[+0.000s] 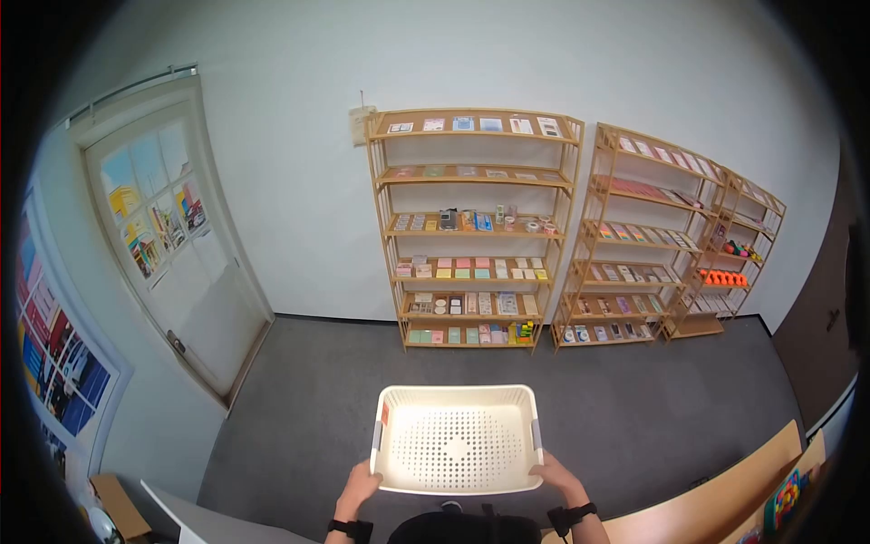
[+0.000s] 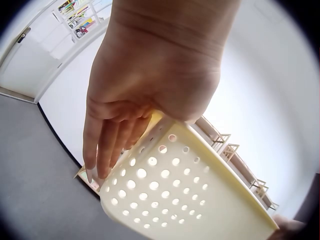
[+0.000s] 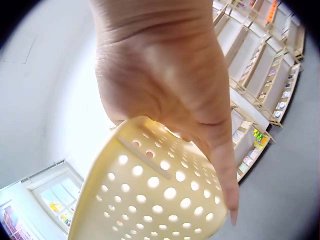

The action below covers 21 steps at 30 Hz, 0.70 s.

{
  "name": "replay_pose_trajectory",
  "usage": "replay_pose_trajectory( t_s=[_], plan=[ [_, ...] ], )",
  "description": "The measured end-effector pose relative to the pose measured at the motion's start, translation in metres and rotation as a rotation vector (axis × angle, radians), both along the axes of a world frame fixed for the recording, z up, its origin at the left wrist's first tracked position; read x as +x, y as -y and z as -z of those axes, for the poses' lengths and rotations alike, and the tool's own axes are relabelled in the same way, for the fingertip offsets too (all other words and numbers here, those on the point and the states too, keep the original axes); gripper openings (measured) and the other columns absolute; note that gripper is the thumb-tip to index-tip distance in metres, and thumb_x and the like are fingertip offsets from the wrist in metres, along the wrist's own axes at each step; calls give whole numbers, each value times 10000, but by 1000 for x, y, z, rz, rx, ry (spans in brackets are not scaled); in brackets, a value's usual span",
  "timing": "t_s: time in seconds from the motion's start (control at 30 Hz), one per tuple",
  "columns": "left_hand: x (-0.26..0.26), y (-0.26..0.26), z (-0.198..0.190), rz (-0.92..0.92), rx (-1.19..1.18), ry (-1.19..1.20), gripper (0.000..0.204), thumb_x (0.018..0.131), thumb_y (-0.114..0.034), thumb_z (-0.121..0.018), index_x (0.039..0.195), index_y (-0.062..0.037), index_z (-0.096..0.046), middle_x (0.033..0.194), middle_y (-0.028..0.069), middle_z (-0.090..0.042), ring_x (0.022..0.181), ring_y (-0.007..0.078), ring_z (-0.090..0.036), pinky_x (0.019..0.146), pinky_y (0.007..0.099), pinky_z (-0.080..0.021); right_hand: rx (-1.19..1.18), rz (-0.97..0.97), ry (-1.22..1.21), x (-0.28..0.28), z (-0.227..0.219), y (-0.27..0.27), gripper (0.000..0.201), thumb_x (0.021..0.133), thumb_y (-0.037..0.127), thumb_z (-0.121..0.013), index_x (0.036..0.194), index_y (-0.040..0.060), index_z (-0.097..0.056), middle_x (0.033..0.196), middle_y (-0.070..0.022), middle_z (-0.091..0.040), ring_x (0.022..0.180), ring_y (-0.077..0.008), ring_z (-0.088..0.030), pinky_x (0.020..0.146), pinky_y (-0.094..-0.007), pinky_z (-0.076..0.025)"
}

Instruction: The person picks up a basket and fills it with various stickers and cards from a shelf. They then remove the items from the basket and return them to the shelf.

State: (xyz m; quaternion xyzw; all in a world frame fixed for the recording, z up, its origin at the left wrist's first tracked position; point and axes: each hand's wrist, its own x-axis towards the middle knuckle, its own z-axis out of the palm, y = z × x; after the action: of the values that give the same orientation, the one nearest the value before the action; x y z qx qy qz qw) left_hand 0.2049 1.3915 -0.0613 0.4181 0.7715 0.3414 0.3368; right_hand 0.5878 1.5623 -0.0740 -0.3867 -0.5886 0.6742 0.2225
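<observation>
At far left, a window-scene poster [image 1: 68, 340] on the pale wall [image 1: 290, 163], then a white door [image 1: 204, 299] with a lever handle. Below, a brown cardboard box [image 1: 120, 506] and the edge of a white panel [image 1: 213, 526]. Under it all, dark grey floor [image 1: 299, 390], running back to the wall and between door and racks.

Gripping the basket [image 1: 460, 391] near its near-left corner with the left hand [image 1: 361, 483], fingers along the outer side. Cream plastic, perforated base, red label [image 1: 385, 413] inside the left wall; held roughly level above the floor, well apart from the racks. Gripping near the near-right corner with the right hand [image 1: 560, 475].

Beyond, a wide wooden rack [image 1: 476, 232] stocked with small packets, then a second rack [image 1: 634, 228] and a third rack [image 1: 695, 328] towards the right. Nearer at lower right, a light-wood board [image 1: 725, 471], slanting up beside the floor; at far right, a dark door [image 1: 820, 290].
</observation>
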Motion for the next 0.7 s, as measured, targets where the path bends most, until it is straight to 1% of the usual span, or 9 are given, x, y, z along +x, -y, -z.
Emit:
replay_pose_trajectory(
  t_s=[0.07,0.1,0.17,0.23,0.37,0.43,0.47,0.6,0.7],
  plan=[
    [-17,-50,-24,35,44,-21,381,707,-95,-478,1059,22,-562,964,256,-608,966,385,-574,826,392,-441,8,31,2,-15,-21,-39,715,624,-2,-504,1309,-54,-307,1238,-141,-461,1144,-225,-430,994,-295,-315],
    [-22,-72,-35,36,36,-19,381,707,-95,-478,1059,22,-562,964,256,-608,966,385,-574,826,392,-441,25,58,0,-22,-24,-57,714,626,-5,-502,1310,-55,-304,1239,-143,-461,1141,-224,-431,992,-293,-315],
    [-36,-117,-45,69,4,-127,369,713,-102,-483,1053,19,-562,960,267,-600,961,404,-563,827,413,-444,37,67,-20,-34,-18,-98,701,633,-13,-492,1308,-56,-308,1229,-141,-470,1134,-220,-437,989,-291,-315],
    [-51,-152,-31,88,8,-158,364,722,-120,-490,1050,22,-558,957,273,-593,945,419,-555,827,434,-447,80,151,-17,-46,-14,-131,557,661,26,-516,1205,-54,-428,1115,-102,-539,1032,-181,-495,921,-285,-375],
    [-71,-214,-12,76,-12,-155,368,726,-176,-507,1030,23,-563,932,280,-593,917,432,-557,817,452,-448,60,145,20,-75,-9,-202,554,658,18,-512,1202,-52,-435,1101,-96,-547,1021,-182,-502,913,-284,-379],
    [-85,-250,-6,72,-37,-186,369,725,-193,-511,1019,22,-567,919,281,-595,906,435,-558,811,457,-450,-1,104,31,-90,-9,-246,645,631,-15,-487,1265,-53,-372,1169,-119,-510,1080,-198,-473,950,-278,-348],
    [-94,-270,0,86,-55,-190,364,724,-206,-514,997,27,-574,901,283,-596,889,438,-561,801,463,-452,4,90,31,-97,-3,-272,645,631,-15,-487,1265,-53,-372,1169,-119,-510,1080,-198,-473,950,-278,-348],
    [-124,-356,-6,49,-52,-217,350,726,-224,-521,934,49,-591,850,290,-596,848,444,-569,780,476,-455,22,27,44,-137,2,-387,604,629,-18,-490,1228,-48,-411,1118,-101,-533,1029,-189,-496,914,-274,-374],
    [-145,-409,-25,-63,-61,-258,346,736,-232,-522,906,61,-595,829,294,-593,832,442,-572,770,473,-457,42,-17,0,-179,-6,-464,575,634,-17,-499,1204,-50,-430,1098,-97,-537,1005,-185,-503,889,-270,-388]
  ],
)
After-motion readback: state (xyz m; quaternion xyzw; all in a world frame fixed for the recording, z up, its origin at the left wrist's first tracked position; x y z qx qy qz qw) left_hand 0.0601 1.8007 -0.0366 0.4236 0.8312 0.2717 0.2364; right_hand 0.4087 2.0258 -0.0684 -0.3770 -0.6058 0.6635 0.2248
